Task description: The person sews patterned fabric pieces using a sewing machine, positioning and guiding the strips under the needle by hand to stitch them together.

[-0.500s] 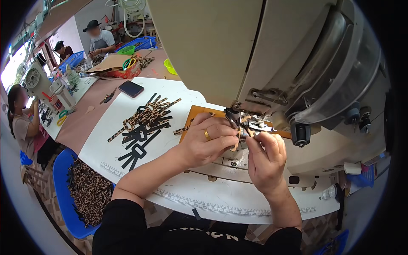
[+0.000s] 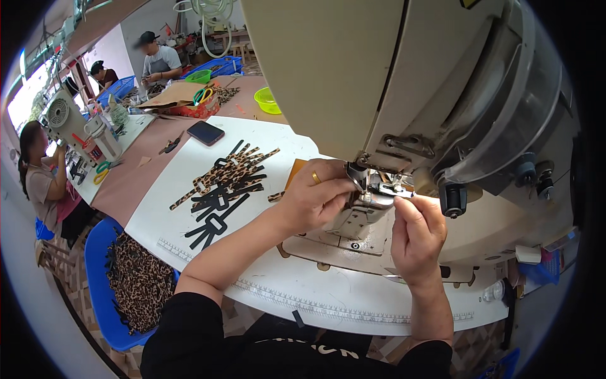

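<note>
Both my hands are at the needle area of a large beige sewing machine [image 2: 328, 69]. My left hand [image 2: 315, 201], with a gold ring, is closed just left of the needle, its fingertips hiding what they pinch. A leopard-print strip [image 2: 276, 197] shows beside its wrist side, partly covered by the hand. My right hand [image 2: 419, 237] is closed in a pinch right of the metal presser foot [image 2: 386, 188]; what lies in its fingertips is too small to make out. Left of the hands lies a loose pile of leopard-print and black strips [image 2: 230, 180], some with black rectangular buckles [image 2: 216, 223].
A phone [image 2: 206, 133] lies on the white tabletop [image 2: 265, 271], which has a ruler along its front edge. A blue bin [image 2: 101, 284] full of leopard-print pieces stands at the lower left. Black snips [image 2: 171, 144] lie farther left. Other people work beyond.
My right hand has moved right, away from the needle, and the leopard-print piece between the hands no longer shows. My left hand has stayed by the needle. The whole view has shifted slightly.
</note>
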### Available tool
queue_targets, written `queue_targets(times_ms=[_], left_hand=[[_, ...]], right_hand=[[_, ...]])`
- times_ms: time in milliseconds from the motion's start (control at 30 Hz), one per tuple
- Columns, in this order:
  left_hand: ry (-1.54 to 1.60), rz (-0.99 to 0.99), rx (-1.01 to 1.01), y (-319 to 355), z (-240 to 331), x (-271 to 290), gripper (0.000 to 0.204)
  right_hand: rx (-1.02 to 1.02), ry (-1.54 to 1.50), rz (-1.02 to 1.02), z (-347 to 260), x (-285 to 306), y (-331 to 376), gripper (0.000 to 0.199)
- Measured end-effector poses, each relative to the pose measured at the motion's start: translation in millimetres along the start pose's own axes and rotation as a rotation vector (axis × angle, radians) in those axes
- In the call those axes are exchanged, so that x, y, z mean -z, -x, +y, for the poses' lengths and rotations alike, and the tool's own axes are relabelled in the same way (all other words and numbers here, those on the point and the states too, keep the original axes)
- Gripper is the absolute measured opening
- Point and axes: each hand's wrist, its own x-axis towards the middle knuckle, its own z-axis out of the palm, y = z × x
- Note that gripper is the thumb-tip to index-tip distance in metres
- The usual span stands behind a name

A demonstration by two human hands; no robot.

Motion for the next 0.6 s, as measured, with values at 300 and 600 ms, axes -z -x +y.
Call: queue_targets(times_ms=[300,600], left_hand=[[0.135,0.082,0.669,-3.7,-33.9,-50.1,0.026],[-0.58,-0.663,0.479,98.3,-39.7,-10.9,0.01]], right_hand=[[-0.01,0.001,-0.048,19.2,25.2,13.0,0.022],[0.005,-0.139,-0.113,-14.8,9.1,7.1,0.018]])
